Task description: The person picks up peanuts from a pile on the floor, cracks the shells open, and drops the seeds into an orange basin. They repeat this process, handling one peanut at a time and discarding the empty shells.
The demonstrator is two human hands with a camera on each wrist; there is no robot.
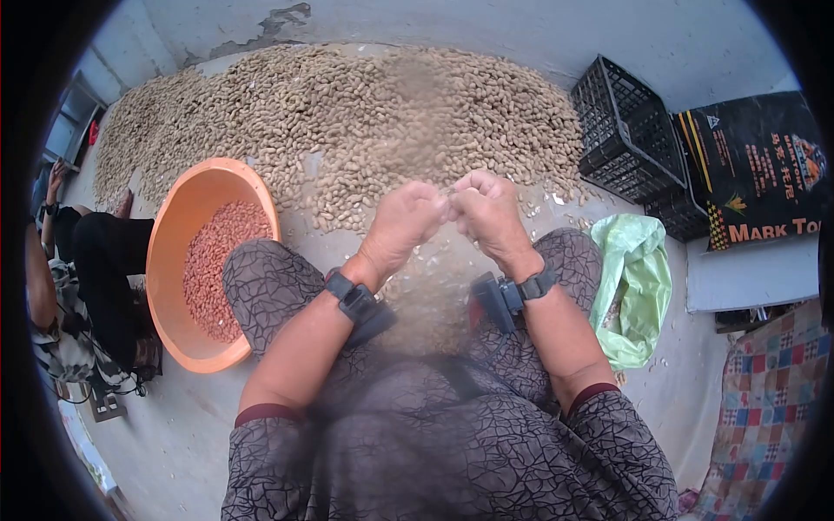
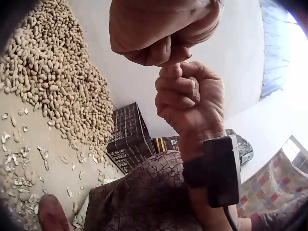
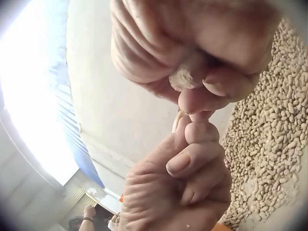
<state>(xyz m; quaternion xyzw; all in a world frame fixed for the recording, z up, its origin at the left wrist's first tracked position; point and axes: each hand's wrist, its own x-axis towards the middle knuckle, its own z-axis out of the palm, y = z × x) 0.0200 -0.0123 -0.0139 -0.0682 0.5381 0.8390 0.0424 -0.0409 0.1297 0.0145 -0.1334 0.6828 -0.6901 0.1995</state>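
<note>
My left hand (image 1: 407, 217) and right hand (image 1: 493, 217) meet fingertip to fingertip above the floor between my knees. In the right wrist view, a pale peanut (image 3: 185, 78) in its shell sits in the curled fingers of my right hand. That same hand shows a brownish peanut against its palm in the left wrist view. Where the fingertips meet, my left hand pinches a thin pale edge of peanut shell (image 3: 177, 120); the rest is hidden by fingers. Beyond the hands spreads a large heap of unshelled peanuts (image 1: 330, 113).
An orange basin (image 1: 161, 260) with red shelled peanuts (image 1: 221, 269) stands left of my knee. On the right are a green plastic bag (image 1: 638, 321), black crates (image 1: 625, 130) and a black printed sack (image 1: 751, 165). Broken shells litter the floor. Another person (image 1: 95, 269) sits at far left.
</note>
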